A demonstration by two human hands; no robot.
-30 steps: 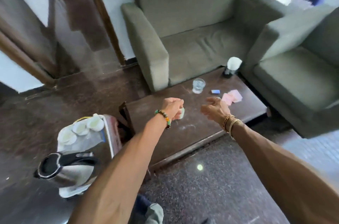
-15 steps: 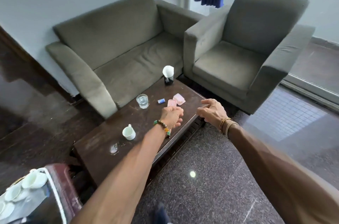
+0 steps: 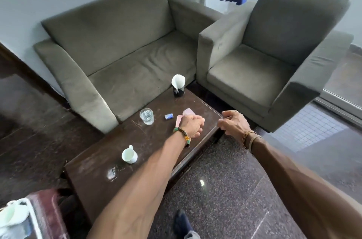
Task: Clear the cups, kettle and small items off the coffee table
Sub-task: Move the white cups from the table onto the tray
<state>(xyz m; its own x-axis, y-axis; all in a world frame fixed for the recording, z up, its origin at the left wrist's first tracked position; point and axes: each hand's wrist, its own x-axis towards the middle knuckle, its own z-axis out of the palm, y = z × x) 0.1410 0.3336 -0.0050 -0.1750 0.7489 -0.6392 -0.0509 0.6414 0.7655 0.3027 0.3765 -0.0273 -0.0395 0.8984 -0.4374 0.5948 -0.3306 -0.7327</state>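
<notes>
On the dark wooden coffee table (image 3: pixel 101 189) a white cup (image 3: pixel 129 155) stands near the front left. Farther back are a clear glass (image 3: pixel 147 116), a small blue box (image 3: pixel 168 116) and pink packets (image 3: pixel 187 111). A black holder with white paper (image 3: pixel 178 87) sits at the far corner. My left hand (image 3: pixel 193 126) hovers over the pink packets with its fingers curled in a fist, and nothing shows in it. My right hand (image 3: pixel 233 123) hangs loosely curled above the table's right corner, holding nothing.
A water spill (image 3: pixel 112 172) glistens on the table near the cup. A grey sofa (image 3: pixel 121 43) stands behind the table and a grey armchair (image 3: pixel 264 58) to its right. A tray with white cups (image 3: pixel 11 217) sits at the bottom left on a reddish surface.
The view swung right, away from the kettle and tray. Both hands travelled along the table from the white cup to the pink packets and the right corner.
</notes>
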